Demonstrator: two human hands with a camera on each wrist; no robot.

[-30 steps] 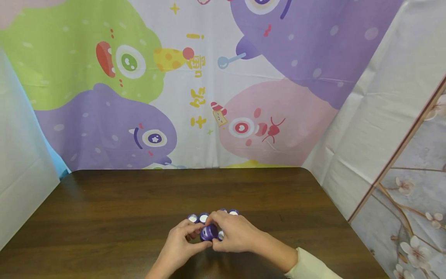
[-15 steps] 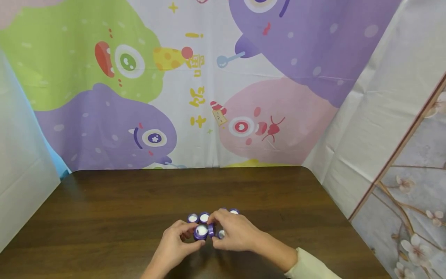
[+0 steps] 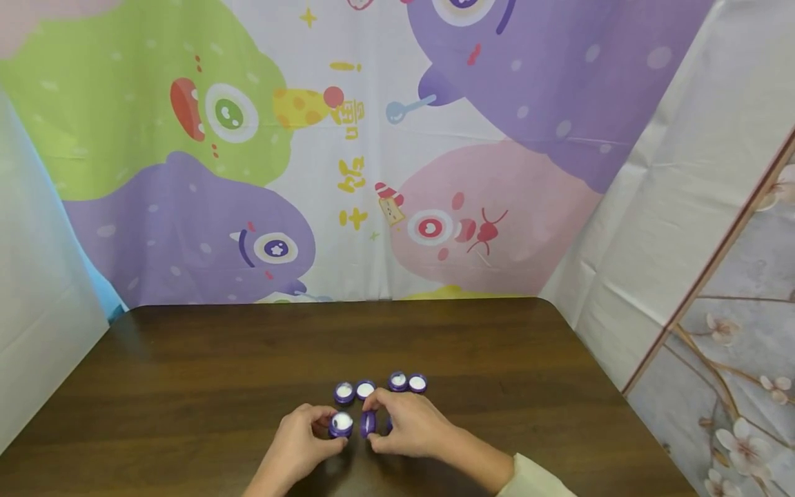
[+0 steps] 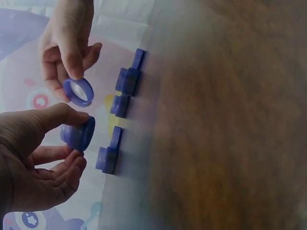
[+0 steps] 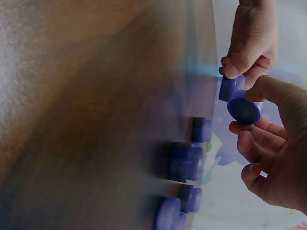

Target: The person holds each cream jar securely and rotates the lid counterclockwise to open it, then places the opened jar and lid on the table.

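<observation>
My left hand (image 3: 299, 442) grips a small purple jar (image 3: 341, 426) with white showing at its open top. Thumb and fingers of my right hand (image 3: 415, 424) pinch its round purple lid (image 3: 368, 424), tipped on edge, a small gap to the right of the jar. In the left wrist view the lid (image 4: 68, 90) shows a white inside. The right wrist view has the lid's purple outer face (image 5: 243, 111) in front of the held jar (image 5: 227, 89). Another purple piece (image 3: 389, 424) is mostly hidden behind my right fingers.
On the brown table (image 3: 205, 373), just beyond my hands, stand a purple jar (image 3: 344, 391) and a white-faced lid (image 3: 365, 389). Right of them are a second jar (image 3: 398, 381) and lid (image 3: 417, 382). A cartoon-print cloth (image 3: 348, 262) hangs behind the table.
The lid has come off the jar, baring its white top. The left hand has carried the jar to the left and nearer; the right hand keeps the lid, now apart from it.
</observation>
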